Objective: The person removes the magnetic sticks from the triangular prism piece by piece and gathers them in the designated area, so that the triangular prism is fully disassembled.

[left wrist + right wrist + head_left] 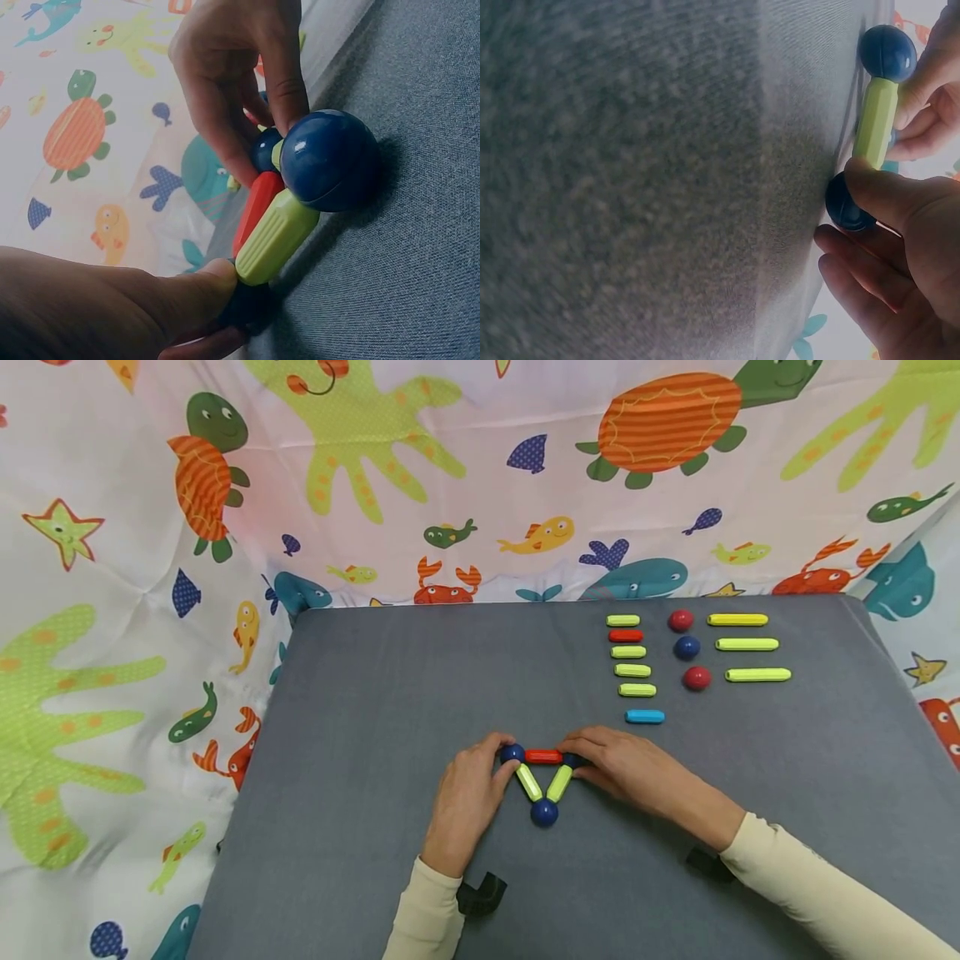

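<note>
A small triangle of toy building rods and balls lies on the grey table, one corner toward me. Its far side is a red rod [543, 757]; two yellow-green rods [529, 782] run down to the near blue ball [544, 812], which nothing holds. My left hand [465, 802] pinches the far-left blue ball [513, 752] between thumb and fingers. At the far-right corner, my right hand [633, 772] grips another blue ball [847, 204], partly covered by its fingers in the head view. The right wrist view shows the thumb on that ball, where a yellow-green rod [876, 124] joins it.
At the back right, a column of short rods [633, 671] stands beside a blue rod [645, 717], two red balls [697, 678], a blue ball [686, 648] and three long yellow-green rods [757, 675]. A sea-animal cloth [480, 477] hangs behind the table [360, 735].
</note>
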`<state>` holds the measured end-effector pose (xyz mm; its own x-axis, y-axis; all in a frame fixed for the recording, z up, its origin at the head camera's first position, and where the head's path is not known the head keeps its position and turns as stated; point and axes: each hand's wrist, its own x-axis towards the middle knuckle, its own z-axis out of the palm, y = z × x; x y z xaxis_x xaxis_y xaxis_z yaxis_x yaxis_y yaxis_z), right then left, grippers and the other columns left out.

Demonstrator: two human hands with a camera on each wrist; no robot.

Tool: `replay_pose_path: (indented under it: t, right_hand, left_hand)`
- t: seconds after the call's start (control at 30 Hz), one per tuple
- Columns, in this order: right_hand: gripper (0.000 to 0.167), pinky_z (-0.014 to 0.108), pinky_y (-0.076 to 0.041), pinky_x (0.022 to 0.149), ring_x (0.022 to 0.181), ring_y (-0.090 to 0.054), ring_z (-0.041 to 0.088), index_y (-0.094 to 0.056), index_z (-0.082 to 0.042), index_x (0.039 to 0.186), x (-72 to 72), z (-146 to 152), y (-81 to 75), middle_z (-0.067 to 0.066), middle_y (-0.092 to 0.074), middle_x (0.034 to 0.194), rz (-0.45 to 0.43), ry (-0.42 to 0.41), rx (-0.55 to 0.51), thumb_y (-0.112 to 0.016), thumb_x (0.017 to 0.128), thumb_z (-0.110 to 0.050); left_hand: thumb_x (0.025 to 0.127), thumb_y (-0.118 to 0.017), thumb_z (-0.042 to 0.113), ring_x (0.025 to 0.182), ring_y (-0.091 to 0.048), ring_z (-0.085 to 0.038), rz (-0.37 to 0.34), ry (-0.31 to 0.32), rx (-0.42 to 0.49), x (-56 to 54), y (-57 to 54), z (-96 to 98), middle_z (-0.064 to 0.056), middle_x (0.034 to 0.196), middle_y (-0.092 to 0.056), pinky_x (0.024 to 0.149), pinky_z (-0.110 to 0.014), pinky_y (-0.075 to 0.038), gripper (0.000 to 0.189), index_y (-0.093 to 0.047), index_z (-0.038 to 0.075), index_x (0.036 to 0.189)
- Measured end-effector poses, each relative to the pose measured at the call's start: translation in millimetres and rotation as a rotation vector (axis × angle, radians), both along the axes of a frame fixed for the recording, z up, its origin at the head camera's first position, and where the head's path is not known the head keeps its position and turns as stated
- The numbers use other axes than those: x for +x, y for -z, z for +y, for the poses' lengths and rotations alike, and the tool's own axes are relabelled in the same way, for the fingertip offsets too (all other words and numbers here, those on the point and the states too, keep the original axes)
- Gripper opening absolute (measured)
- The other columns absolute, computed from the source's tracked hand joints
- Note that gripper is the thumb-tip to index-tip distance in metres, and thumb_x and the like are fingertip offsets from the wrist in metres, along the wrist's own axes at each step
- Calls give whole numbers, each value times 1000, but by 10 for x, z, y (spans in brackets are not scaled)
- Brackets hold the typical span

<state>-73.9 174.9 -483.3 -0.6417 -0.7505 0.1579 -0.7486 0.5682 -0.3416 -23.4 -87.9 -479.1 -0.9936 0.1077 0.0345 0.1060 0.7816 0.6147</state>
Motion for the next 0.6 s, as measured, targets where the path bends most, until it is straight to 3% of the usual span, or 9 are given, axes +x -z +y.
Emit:
replay_pose_path:
  t: [0.6]
  right_hand:
    - [40, 38, -61, 91, 104, -68, 12, -71, -13, 127, -23, -24, 27, -2, -68, 117, 26, -7, -10, -86, 92, -25]
  left_hand:
    - [98, -78, 26, 85, -73, -20, 3, 1, -12, -1, 3, -10, -7, 114, -78, 65, -35, -57, 29, -74, 17, 125]
